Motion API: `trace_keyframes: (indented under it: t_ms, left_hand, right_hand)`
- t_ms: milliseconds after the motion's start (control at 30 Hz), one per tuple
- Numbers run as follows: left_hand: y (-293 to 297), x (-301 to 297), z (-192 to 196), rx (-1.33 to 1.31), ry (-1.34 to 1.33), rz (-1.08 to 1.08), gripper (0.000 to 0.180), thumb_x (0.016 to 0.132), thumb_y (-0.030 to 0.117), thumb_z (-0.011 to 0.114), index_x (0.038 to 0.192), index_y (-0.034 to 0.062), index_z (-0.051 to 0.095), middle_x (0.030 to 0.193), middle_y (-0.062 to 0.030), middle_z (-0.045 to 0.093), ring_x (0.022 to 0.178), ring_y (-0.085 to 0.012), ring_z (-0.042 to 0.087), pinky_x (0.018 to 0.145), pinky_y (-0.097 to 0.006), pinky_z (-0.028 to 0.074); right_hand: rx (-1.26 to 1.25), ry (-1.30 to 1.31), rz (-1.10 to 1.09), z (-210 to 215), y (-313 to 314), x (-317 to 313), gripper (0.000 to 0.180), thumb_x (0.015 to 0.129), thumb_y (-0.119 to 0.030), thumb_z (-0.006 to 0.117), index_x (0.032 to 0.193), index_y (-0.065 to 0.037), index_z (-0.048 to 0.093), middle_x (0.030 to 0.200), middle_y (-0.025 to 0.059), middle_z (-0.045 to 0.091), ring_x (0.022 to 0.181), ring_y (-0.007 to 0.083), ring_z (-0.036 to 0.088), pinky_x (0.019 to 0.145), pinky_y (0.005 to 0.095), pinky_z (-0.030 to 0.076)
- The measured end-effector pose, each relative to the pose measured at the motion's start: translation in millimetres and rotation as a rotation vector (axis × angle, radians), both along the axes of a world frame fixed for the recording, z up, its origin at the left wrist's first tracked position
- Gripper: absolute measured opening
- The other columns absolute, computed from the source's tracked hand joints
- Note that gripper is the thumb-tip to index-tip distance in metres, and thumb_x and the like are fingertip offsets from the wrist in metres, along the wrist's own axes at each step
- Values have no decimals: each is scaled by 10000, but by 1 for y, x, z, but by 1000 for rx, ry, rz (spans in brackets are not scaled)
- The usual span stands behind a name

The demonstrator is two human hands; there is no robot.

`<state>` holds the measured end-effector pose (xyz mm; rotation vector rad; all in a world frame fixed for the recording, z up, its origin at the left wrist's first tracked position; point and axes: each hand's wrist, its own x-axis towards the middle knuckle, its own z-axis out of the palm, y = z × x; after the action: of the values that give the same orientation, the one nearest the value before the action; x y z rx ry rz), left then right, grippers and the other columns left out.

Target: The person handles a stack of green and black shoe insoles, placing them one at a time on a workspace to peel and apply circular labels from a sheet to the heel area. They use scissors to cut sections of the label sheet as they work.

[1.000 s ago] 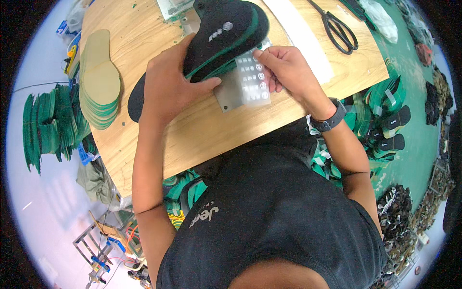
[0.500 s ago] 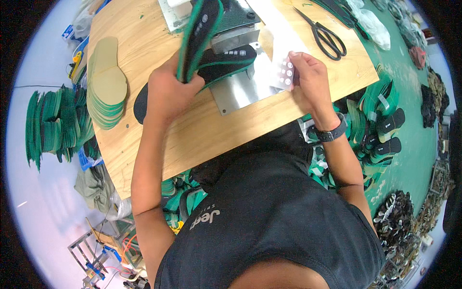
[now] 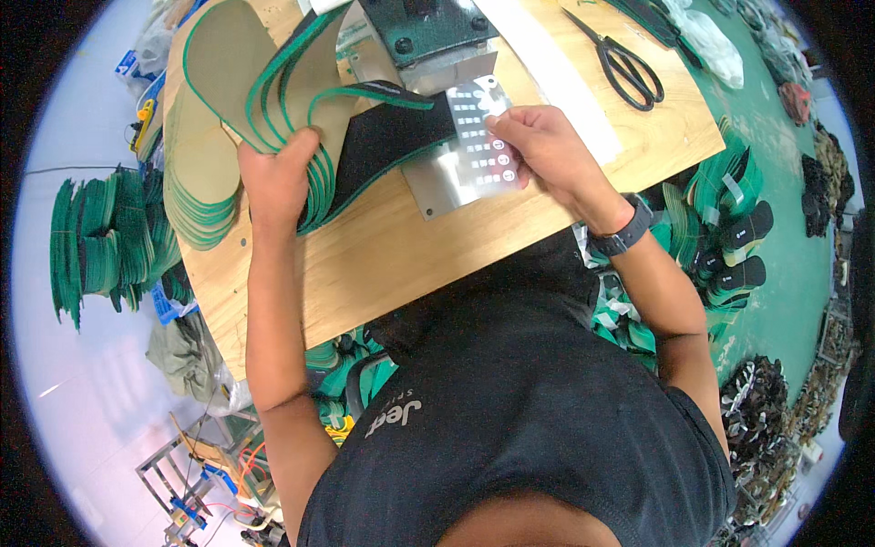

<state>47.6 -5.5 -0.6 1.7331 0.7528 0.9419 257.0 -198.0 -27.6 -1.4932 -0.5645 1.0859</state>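
My left hand point(image 3: 276, 180) is closed round several green-edged insoles point(image 3: 296, 82), which fan out with beige undersides showing. A black-topped insole point(image 3: 387, 141) lies beside them, one end under the sheet. My right hand point(image 3: 551, 150) pinches a clear sheet of small white printed marks point(image 3: 481, 137) over the metal plate point(image 3: 436, 187). Behind the plate stands the dark block of a press point(image 3: 428, 32). Left of my left hand rests a fanned stack of beige insoles point(image 3: 202, 159).
Black-handled scissors point(image 3: 629, 73) lie at the table's far right, beside a long white strip point(image 3: 565, 82). The wooden table point(image 3: 365, 273) ends near my body. Insole piles point(image 3: 114, 237) stand beyond its left edge, and more insoles point(image 3: 729, 246) lie below on the right.
My left hand has moved left and now shows several insoles beige side up, where a black-topped one stood raised. My right hand has brought the sheet left over the plate.
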Motion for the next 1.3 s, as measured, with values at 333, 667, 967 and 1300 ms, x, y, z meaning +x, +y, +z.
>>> trace_keyframes:
  t_ms: [333, 667, 967, 1300]
  left_hand:
    - [-3, 2, 6, 19, 64, 38, 186, 711, 60, 653, 872, -30, 630, 786, -27, 631, 724, -110, 563, 689, -253, 455]
    - [-12, 6, 6, 44, 66, 126, 245, 707, 94, 688, 912, -29, 631, 837, -45, 638, 751, -115, 570, 717, -258, 464]
    - [-26, 21, 0, 361, 291, -267, 634, 631, 151, 753, 1210, 2, 545, 937, -142, 677, 851, -249, 658, 786, -322, 497]
    - [-28, 24, 3, 511, 493, -229, 577, 621, 187, 767, 1145, 37, 578, 820, -154, 653, 776, -340, 632, 682, -393, 499]
  right_hand:
    - [-104, -150, 41, 14, 3, -6, 284, 910, -240, 612, 721, -28, 608, 556, -8, 550, 392, 46, 441, 350, 189, 324]
    - [-145, -163, 92, 11, 4, 0, 326, 913, -266, 592, 710, -12, 618, 537, 20, 558, 410, 75, 503, 370, 208, 402]
    - [-105, -146, 102, 13, 0, -7, 339, 928, -275, 564, 700, -26, 596, 536, 30, 564, 423, 86, 538, 376, 204, 408]
    - [-65, -183, 116, 11, -2, -10, 265, 930, -244, 559, 779, -31, 604, 588, 32, 588, 438, 67, 533, 393, 166, 392]
